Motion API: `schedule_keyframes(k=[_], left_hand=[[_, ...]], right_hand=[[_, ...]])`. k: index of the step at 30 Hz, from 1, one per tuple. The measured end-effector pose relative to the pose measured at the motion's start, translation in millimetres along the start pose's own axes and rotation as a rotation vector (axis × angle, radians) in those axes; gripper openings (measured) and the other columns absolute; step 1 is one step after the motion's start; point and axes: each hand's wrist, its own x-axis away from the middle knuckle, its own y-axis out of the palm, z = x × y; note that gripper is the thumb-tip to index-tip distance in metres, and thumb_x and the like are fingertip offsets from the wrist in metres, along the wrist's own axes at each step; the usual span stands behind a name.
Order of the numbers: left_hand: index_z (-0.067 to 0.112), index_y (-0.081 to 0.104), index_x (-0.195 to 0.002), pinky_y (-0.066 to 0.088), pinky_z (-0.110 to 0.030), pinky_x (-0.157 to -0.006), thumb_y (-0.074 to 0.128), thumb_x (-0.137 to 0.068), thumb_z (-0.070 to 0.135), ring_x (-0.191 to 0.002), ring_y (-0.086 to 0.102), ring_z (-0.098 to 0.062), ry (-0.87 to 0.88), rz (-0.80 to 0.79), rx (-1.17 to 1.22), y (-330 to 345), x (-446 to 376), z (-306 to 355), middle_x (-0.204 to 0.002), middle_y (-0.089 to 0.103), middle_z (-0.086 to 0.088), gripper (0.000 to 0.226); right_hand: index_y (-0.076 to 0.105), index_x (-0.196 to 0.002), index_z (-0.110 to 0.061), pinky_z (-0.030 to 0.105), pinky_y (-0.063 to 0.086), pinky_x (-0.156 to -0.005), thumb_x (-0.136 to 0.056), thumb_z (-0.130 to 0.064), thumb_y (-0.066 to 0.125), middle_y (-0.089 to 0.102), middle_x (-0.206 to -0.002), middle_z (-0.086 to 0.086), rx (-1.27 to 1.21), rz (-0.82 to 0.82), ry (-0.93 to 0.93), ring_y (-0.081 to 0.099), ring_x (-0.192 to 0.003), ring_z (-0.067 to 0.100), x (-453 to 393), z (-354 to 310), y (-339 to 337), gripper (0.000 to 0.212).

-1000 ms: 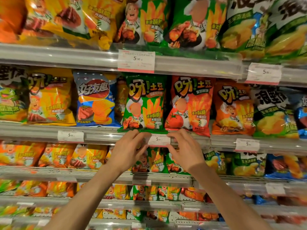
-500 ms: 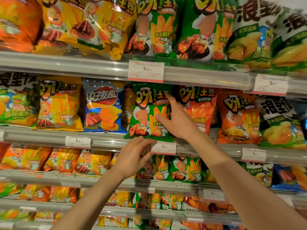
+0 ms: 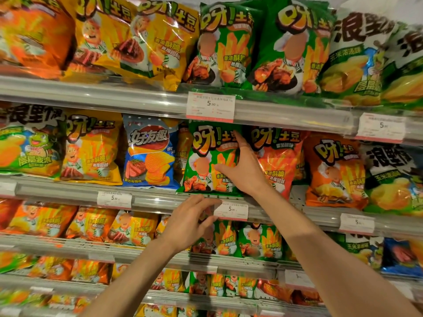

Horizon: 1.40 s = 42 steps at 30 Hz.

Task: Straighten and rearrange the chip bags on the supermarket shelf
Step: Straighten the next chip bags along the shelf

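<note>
A green chip bag (image 3: 203, 161) stands upright on the middle shelf, between a blue chip bag (image 3: 150, 154) and a red chip bag (image 3: 278, 156). My right hand (image 3: 242, 170) grips the green bag's right edge: the thumb lies across its front, one finger points up along the edge, and the other fingers are hidden between the green and red bags. My left hand (image 3: 190, 223) hovers at the shelf rail (image 3: 160, 200) just under the bag's bottom seam, fingers bent and apart, next to a white price tag (image 3: 231, 210).
The shelf above carries large yellow bags (image 3: 137, 40) and green bags (image 3: 258, 44), which overhang a rail with a price tag (image 3: 210, 107). An orange bag (image 3: 334, 172) stands right of the red one. Lower shelves hold several smaller bags.
My right hand left the price tag, rose to the green bag and took its right edge. My left hand stayed by the tag. The view tilted upward.
</note>
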Motion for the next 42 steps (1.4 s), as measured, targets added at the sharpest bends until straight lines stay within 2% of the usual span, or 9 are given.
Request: schedule_keyframes(k=[14,17,20,23,27,31,35,40,42], left_hand=[[0.03,0.056,-0.135,0.048,-0.03,-0.074,0.059,-0.096,0.041,-0.097,0.053,-0.012,-0.001,-0.006,-0.061,1.8,1.5,2.1,-0.101,0.055,0.009,0.04],[0.028,0.056,-0.134,0.049,-0.031,-0.067,0.058,-0.096,0.042,-0.094,0.054,-0.014,0.019,-0.005,-0.119,3.9,1.5,3.1,-0.1,0.054,0.008,0.04],[0.028,0.054,-0.128,0.048,-0.03,-0.059,0.052,-0.095,0.046,-0.087,0.057,-0.015,0.077,0.005,-0.166,6.1,-1.0,8.1,-0.097,0.055,0.007,0.038],[0.028,0.053,-0.118,0.04,-0.027,-0.052,0.064,-0.091,0.041,-0.078,0.06,-0.018,0.124,0.04,-0.208,12.3,-6.5,9.8,-0.09,0.055,0.007,0.032],[0.032,0.056,-0.118,0.047,-0.031,-0.054,0.06,-0.092,0.046,-0.08,0.062,-0.014,0.086,0.062,-0.18,16.2,-12.5,7.0,-0.094,0.059,0.012,0.03],[0.034,0.056,-0.116,0.046,-0.029,-0.05,0.05,-0.091,0.056,-0.076,0.062,-0.012,0.09,0.082,-0.158,16.0,-13.2,6.2,-0.092,0.06,0.015,0.033],[0.036,0.057,-0.116,0.043,-0.026,-0.05,0.048,-0.091,0.058,-0.078,0.062,-0.01,0.074,0.09,-0.157,16.1,-12.4,5.5,-0.094,0.06,0.017,0.035],[0.038,0.054,-0.118,0.046,-0.029,-0.052,0.046,-0.091,0.058,-0.081,0.062,-0.009,0.065,0.085,-0.15,15.9,-11.7,5.6,-0.096,0.06,0.017,0.035],[0.037,0.055,-0.118,0.045,-0.028,-0.052,0.047,-0.091,0.058,-0.082,0.063,-0.009,0.065,0.086,-0.152,15.8,-11.9,6.1,-0.096,0.06,0.017,0.035]], right_hand=[[0.014,-0.159,-0.036,0.044,0.033,-0.12,-0.09,-0.032,0.075,0.026,-0.165,-0.002,-0.095,-0.079,-0.018,0.031,-0.149,0.018,16.5,0.5,-10.2,0.093],[0.03,-0.155,-0.031,0.039,0.04,-0.117,-0.094,-0.025,0.07,0.037,-0.157,-0.002,-0.046,-0.06,-0.078,0.042,-0.141,0.013,36.5,4.2,-29.0,0.073],[0.056,-0.137,-0.023,0.036,0.052,-0.099,-0.097,-0.019,0.066,0.054,-0.13,-0.005,0.127,0.07,-0.182,0.058,-0.112,0.009,62.7,15.9,-57.3,0.041],[0.065,-0.122,-0.018,0.04,0.05,-0.097,-0.095,-0.02,0.068,0.053,-0.119,-0.005,0.248,0.222,-0.186,0.056,-0.11,0.012,82.3,41.5,-83.1,0.028],[0.053,-0.133,-0.027,0.04,0.049,-0.105,-0.092,-0.031,0.073,0.042,-0.127,-0.005,0.175,0.256,-0.03,0.052,-0.117,0.012,91.6,68.1,-101.1,0.046],[0.021,-0.156,-0.038,0.035,0.036,-0.112,-0.091,-0.039,0.073,0.028,-0.154,-0.002,0.07,0.136,0.038,0.033,-0.134,0.006,80.3,66.1,-99.9,0.083],[0.013,-0.155,-0.047,0.043,0.041,-0.113,-0.085,-0.04,0.079,0.031,-0.159,-0.002,-0.016,0.073,0.089,0.039,-0.142,0.018,60.8,65.5,-89.0,0.097],[0.016,-0.155,-0.043,0.042,0.052,-0.105,-0.079,-0.021,0.086,0.054,-0.141,-0.003,-0.126,-0.003,0.1,0.061,-0.122,0.01,47.4,83.7,-106.3,0.105],[0.014,-0.157,-0.038,0.032,0.057,-0.097,-0.08,-0.013,0.084,0.056,-0.13,-0.012,-0.138,-0.048,0.107,0.065,-0.107,-0.002,45.5,89.5,-119.9,0.107]])
